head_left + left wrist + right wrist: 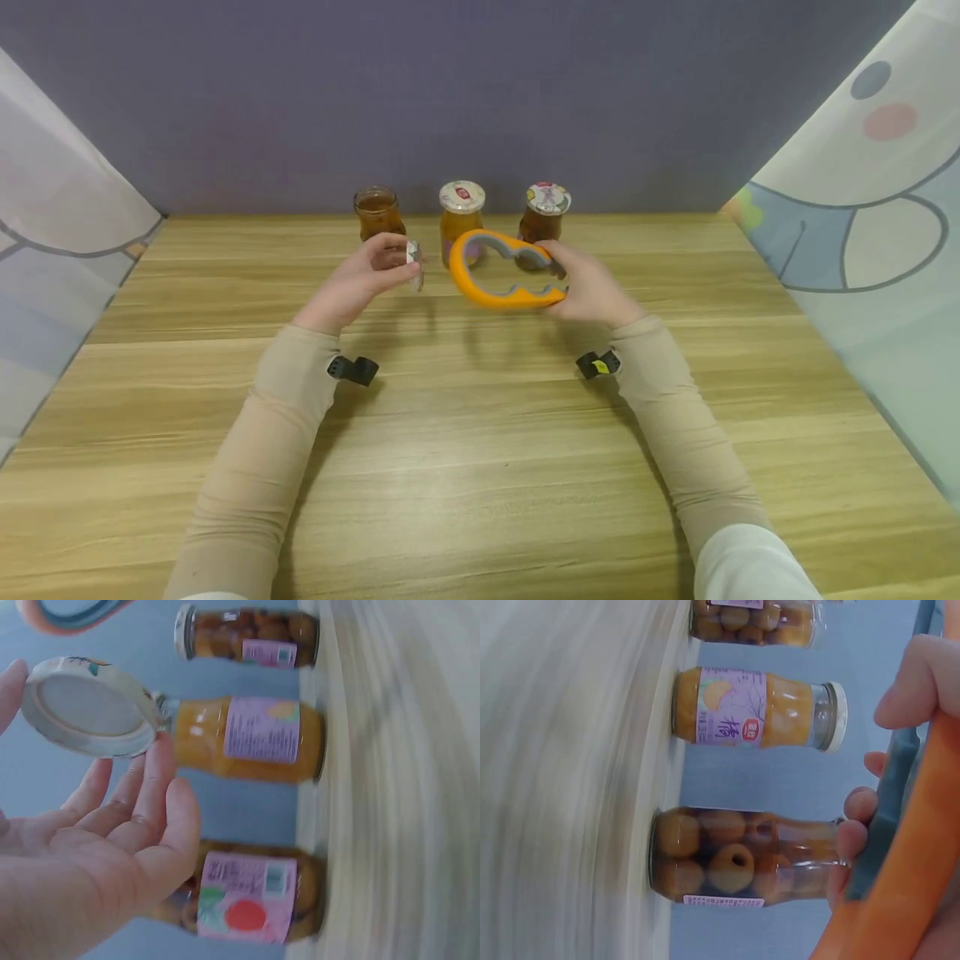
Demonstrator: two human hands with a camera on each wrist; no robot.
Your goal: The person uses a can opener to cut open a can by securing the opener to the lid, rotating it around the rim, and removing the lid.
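My left hand (358,282) pinches a round metal jar lid (415,267) between thumb and fingers, held on edge above the table. In the left wrist view the lid's pale inner side (94,709) shows. An uncovered glass jar (381,218) of brownish contents stands just behind this hand. My right hand (596,287) grips the two-handled end of an orange jar opener (487,297) with grey ridged inner edges. The opener hangs in the air before a lidded jar of orange fruit (784,712) and a lidded jar of brown round fruit (731,859).
All three jars stand in a row at the back of the wooden table (480,467), close to a grey-purple upright panel (480,92). Curtains with cartoon figures (877,217) hang at both sides. A small black wrist camera (354,371) sits on each sleeve.
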